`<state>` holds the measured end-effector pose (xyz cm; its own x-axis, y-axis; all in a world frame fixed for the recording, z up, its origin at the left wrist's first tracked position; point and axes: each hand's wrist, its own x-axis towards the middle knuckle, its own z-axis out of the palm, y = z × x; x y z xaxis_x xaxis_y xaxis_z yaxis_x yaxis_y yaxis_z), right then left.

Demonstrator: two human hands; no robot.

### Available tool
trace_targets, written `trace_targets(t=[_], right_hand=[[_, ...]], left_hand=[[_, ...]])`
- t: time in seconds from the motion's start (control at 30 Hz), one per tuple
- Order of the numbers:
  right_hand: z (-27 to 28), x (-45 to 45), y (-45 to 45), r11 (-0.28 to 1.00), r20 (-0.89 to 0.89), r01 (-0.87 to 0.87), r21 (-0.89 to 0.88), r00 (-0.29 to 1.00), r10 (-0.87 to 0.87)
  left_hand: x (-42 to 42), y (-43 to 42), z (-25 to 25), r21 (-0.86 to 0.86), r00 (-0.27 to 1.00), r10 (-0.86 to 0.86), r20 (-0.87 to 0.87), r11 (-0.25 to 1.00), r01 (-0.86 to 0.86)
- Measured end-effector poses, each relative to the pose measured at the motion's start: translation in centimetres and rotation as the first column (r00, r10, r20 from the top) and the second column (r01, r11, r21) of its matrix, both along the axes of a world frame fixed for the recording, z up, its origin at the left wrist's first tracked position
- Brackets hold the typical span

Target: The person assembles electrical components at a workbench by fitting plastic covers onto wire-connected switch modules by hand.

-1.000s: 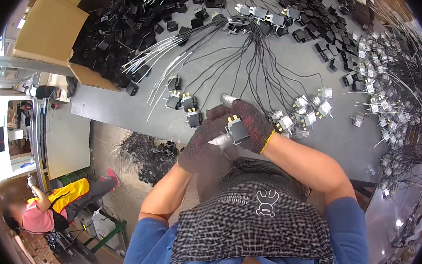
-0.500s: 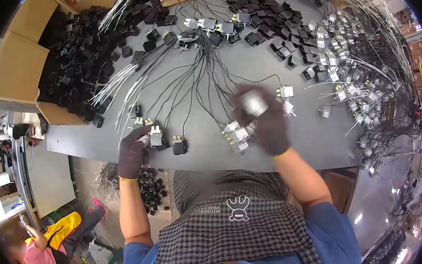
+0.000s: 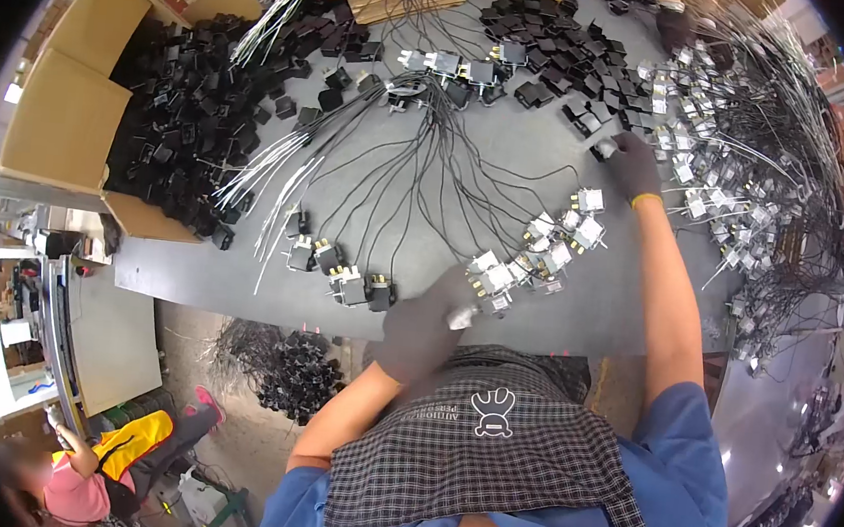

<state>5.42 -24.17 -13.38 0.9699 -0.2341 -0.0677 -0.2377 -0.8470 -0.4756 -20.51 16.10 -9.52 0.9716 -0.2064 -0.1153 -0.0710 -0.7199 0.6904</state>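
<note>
My left hand, in a dark glove with pale fingertips, is near the table's front edge, blurred; what its fingers hold, if anything, cannot be made out. My right hand reaches to the right part of the grey table, its fingers closed on a black housing beside the pile of black housings. Silver connectors with black wires lie between my hands. Another small group of connectors sits to the left of my left hand.
A cardboard box spills black housings at left. Wired silver parts heap up at right. Another person's gloved hand is at the top right. A person in a yellow vest is at lower left. Black parts lie below the table.
My left hand has left the left connector group and moved right, toward my body. My right hand has moved away to the right, up to the black housings. The left group now has another silver-faced connector.
</note>
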Motion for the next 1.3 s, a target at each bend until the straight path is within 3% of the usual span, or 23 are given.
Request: trace_targets(t=[0.1, 0.2, 0.33, 0.37, 0.4, 0.43, 0.5, 0.53, 0.6, 0.67, 0.7, 0.73, 0.77, 0.83, 0.97, 1.03, 1.07, 1.1, 1.17, 1.2, 1.23, 1.27, 1.3], right_hand=[[-0.8, -2.2, -0.2, 0.997, 0.142, -0.074, 0.023, 0.987, 0.07], [-0.7, -4.4, 1.5, 0.999, 0.151, -0.005, 0.054, 0.989, -0.003], [-1.6, -5.1, 1.4, 0.979, 0.253, -0.07, 0.192, 0.967, 0.019], [-1.1, -5.4, 1.8, 0.972, 0.278, -0.091, 0.218, 0.96, 0.028], [-0.5, -5.9, 1.8, 0.996, 0.397, -0.081, 0.049, 0.916, 0.055], [0.4, -6.8, 2.2, 0.995, 0.398, -0.086, 0.055, 0.916, 0.057], [2.9, -9.4, 3.1, 0.806, 0.374, -0.045, 0.59, 0.9, -0.224], [5.3, -11.2, 4.9, 0.804, 0.368, -0.043, 0.593, 0.902, -0.224], [9.7, -15.5, 10.1, 0.613, 0.325, -0.15, 0.776, 0.927, -0.185], [8.9, -18.9, 12.3, 0.444, 0.112, -0.095, 0.891, 0.994, -0.012], [8.6, -20.5, 13.3, 0.474, 0.14, -0.199, 0.858, 0.978, 0.156], [9.6, -21.8, 14.7, 0.477, 0.115, -0.238, 0.846, 0.955, 0.272], [8.3, -22.9, 15.6, 0.408, 0.147, -0.306, 0.86, 0.915, 0.377], [6.6, -24.7, 17.4, 0.247, 0.116, -0.221, 0.943, 0.918, 0.379], [4.8, -25.1, 17.9, 0.211, 0.147, -0.233, 0.949, 0.923, 0.356], [6.1, -25.0, 17.9, 0.234, 0.011, -0.095, 0.968, 0.942, 0.337], [6.8, -24.8, 17.9, 0.284, -0.047, -0.059, 0.957, 0.935, 0.353], [6.6, -24.8, 18.1, 0.281, -0.048, -0.057, 0.958, 0.934, 0.354], [5.9, -24.7, 18.8, 0.402, 0.056, -0.194, 0.895, 0.942, 0.332], [5.8, -24.5, 19.1, 0.4, 0.058, -0.195, 0.895, 0.942, 0.33], [5.6, -24.5, 19.4, 0.463, 0.163, -0.313, 0.829, 0.928, 0.336], [5.6, -24.4, 19.6, 0.522, 0.265, -0.421, 0.742, 0.899, 0.349], [5.7, -24.4, 19.9, 0.521, 0.267, -0.422, 0.742, 0.899, 0.348]], left_hand=[[1.1, -1.1, -0.6, -0.066, 1.0, 0.005, 0.028, 0.998, -0.003], [2.7, -2.6, 1.3, 0.097, 0.976, -0.112, -0.186, 0.986, 0.132], [2.6, -3.1, -1.3, 0.157, 0.985, -0.118, -0.126, 0.978, 0.137], [2.3, -2.9, -2.2, 0.046, 0.993, -0.094, -0.067, 0.994, 0.097], [1.9, -2.7, -3.0, -0.066, 0.998, -0.061, -0.012, 0.996, 0.06], [1.7, -2.4, -3.3, -0.06, 0.998, -0.056, -0.012, 0.997, 0.055], [1.2, -1.8, -3.6, -0.08, 0.995, -0.075, 0.067, 0.994, 0.081], [1.2, -1.7, -3.2, -0.077, 0.995, -0.074, 0.062, 0.994, 0.079], [1.2, -1.5, -2.0, -0.144, 0.999, -0.04, 0.031, 0.989, 0.044], [0.8, -1.1, -2.7, -0.212, 0.999, -0.039, 0.025, 0.976, 0.044], [0.7, -0.9, -3.2, -0.282, 0.999, -0.03, 0.023, 0.959, 0.035], [0.7, -0.6, -3.9, -0.383, 0.983, -0.038, -0.178, 0.923, -0.034], [0.8, -0.5, -3.6, -0.379, 0.983, -0.034, -0.179, 0.925, -0.037], [0.9, -0.2, -2.7, -0.707, 0.922, -0.133, -0.363, 0.684, -0.18], [-0.2, 1.3, -3.5, -0.753, 0.949, -0.149, -0.279, 0.647, -0.12], [-1.0, 2.1, -4.0, -0.855, 0.955, -0.06, -0.289, 0.465, -0.23], [-1.2, 1.3, -1.0, -0.804, 0.908, 0.028, -0.418, 0.455, -0.384], [-1.4, 1.2, 0.3, -0.801, 0.907, 0.03, -0.419, 0.457, -0.386], [-1.6, 1.2, 2.3, -0.637, 0.802, 0.329, -0.499, 0.488, -0.597], [-1.7, 0.1, 3.5, -0.65, 0.777, 0.503, -0.379, 0.453, -0.61], [-1.9, 0.4, 2.8, -0.674, 0.706, 0.557, -0.438, 0.316, -0.667], [-2.5, 1.3, 1.1, -0.701, 0.715, 0.522, -0.465, 0.276, -0.657], [-3.1, 2.5, -0.2, -0.726, 0.724, 0.487, -0.489, 0.233, -0.647]])
